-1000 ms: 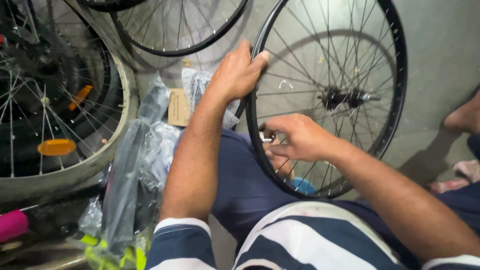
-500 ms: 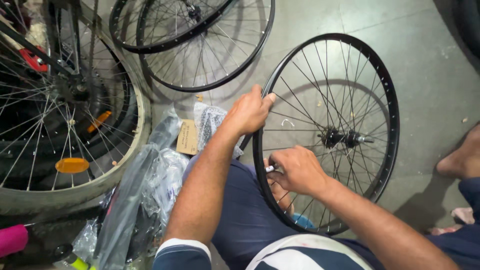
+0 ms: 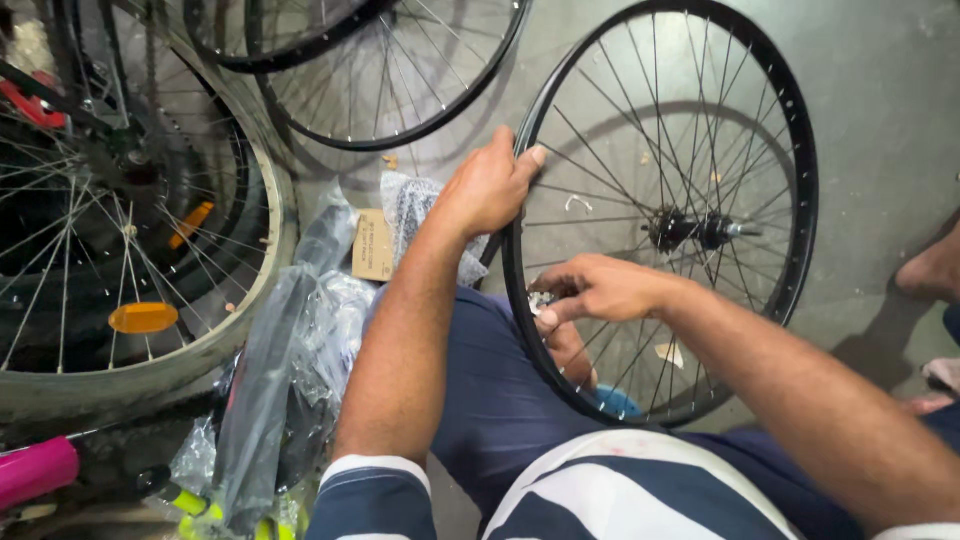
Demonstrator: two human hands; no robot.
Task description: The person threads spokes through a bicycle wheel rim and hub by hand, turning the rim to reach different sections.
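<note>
**Black rim can roll off our knee**

Black bare wheel (image 3: 662,215) stands on our thigh. Left hand (image 3: 487,186) clamps the rim top; right hand (image 3: 598,288) pinches something small at a spoke, can't tell what. A loosened left grip lets it tip; fingers could slip between spokes.

- tyred wheel (image 3: 110,250) with orange reflector (image 3: 143,318) leaning at left
- two bare rims (image 3: 390,90) lying on grey floor (image 3: 880,100)
- plastic-wrapped parts (image 3: 290,370) sitting beside a cardboard tag (image 3: 373,246)
- pink tube (image 3: 35,470) poking in bottom left
- someone's foot (image 3: 930,270) showing at right edge
</note>
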